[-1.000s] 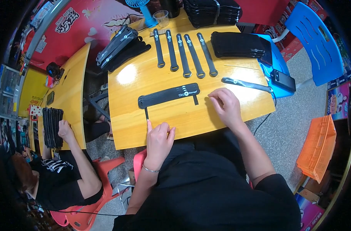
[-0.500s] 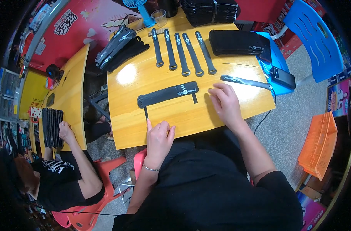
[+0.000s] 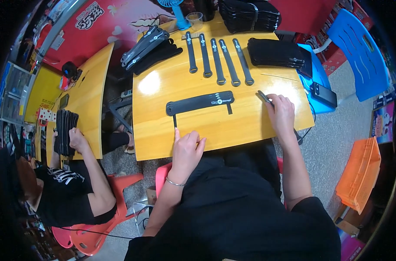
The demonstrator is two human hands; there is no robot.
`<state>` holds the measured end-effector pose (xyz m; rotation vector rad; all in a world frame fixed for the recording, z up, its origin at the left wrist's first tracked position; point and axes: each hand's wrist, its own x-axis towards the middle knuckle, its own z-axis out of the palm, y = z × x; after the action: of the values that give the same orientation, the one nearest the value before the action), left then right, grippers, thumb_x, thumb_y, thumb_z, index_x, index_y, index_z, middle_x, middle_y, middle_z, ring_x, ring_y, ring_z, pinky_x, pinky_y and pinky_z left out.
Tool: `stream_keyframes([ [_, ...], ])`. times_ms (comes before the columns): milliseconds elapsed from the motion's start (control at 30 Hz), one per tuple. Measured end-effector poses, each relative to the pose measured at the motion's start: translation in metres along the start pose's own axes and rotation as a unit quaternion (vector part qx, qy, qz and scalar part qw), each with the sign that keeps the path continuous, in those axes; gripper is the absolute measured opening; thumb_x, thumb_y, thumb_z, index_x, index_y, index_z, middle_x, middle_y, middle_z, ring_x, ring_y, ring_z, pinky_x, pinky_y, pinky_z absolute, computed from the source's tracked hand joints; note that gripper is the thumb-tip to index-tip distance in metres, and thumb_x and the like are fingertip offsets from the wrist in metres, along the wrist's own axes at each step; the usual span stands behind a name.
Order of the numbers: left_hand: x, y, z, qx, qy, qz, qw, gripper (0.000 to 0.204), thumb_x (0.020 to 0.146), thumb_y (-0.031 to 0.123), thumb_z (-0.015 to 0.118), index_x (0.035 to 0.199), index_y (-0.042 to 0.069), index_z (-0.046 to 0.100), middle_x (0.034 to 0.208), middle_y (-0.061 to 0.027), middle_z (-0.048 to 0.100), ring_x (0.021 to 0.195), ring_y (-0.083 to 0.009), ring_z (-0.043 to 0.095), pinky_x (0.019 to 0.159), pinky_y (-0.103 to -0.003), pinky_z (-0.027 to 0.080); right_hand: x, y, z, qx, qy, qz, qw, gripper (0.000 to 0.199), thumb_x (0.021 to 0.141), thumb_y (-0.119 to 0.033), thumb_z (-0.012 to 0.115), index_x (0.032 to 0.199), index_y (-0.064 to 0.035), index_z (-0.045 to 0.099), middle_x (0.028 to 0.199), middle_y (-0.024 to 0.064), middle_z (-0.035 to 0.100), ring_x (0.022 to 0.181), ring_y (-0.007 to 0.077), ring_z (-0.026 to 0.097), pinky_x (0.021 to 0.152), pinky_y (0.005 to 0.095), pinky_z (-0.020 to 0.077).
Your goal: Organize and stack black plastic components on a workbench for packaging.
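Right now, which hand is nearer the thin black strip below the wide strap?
Left. The left hand touches the thin black strip; the right hand is far off toward the table's right edge.

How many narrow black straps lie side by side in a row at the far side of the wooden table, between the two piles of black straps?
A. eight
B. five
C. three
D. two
B: five narrow black straps lie parallel on the wooden table, beyond the wide black strap that lies in front of the person.
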<state>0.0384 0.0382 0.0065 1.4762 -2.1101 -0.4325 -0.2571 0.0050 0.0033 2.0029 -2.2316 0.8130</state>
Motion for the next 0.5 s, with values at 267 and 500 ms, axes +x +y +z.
stream_keyframes([
  [267, -0.01, 0.022, -0.017, -0.298, -0.008, -0.081, 0.951, 0.022, 0.085, 0.001, 0.063, 0.108, 0.001, 0.06, 0.077, -0.0021, 0.057, 0.068, -0.0105, 0.056, 0.079, -0.026, 0.048, -0.018, -0.07, -0.045, 0.562, -0.395, 0.109, 0.719, 0.017, 0.096, -0.018, 0.052, 0.093, -0.0031, 0.061, 0.07, -0.0038, 0.052, 0.057, 0.0032, 0.047, 0.052, 0.0182, 0.0377],
  [500, -0.008, 0.05, -0.014, -0.567, -0.056, -0.067, 0.819, 0.032, 0.088, -0.002, 0.062, 0.119, 0.001, 0.058, 0.092, -0.0036, 0.059, 0.084, -0.0113, 0.06, 0.076, -0.023, 0.048, -0.037, -0.084, -0.033, 0.656, -0.538, 0.119, 0.516, 0.031, 0.099, -0.03, 0.047, 0.093, -0.0034, 0.061, 0.066, -0.0062, 0.043, 0.057, 0.0036, 0.038, 0.053, 0.0183, 0.0313],
])
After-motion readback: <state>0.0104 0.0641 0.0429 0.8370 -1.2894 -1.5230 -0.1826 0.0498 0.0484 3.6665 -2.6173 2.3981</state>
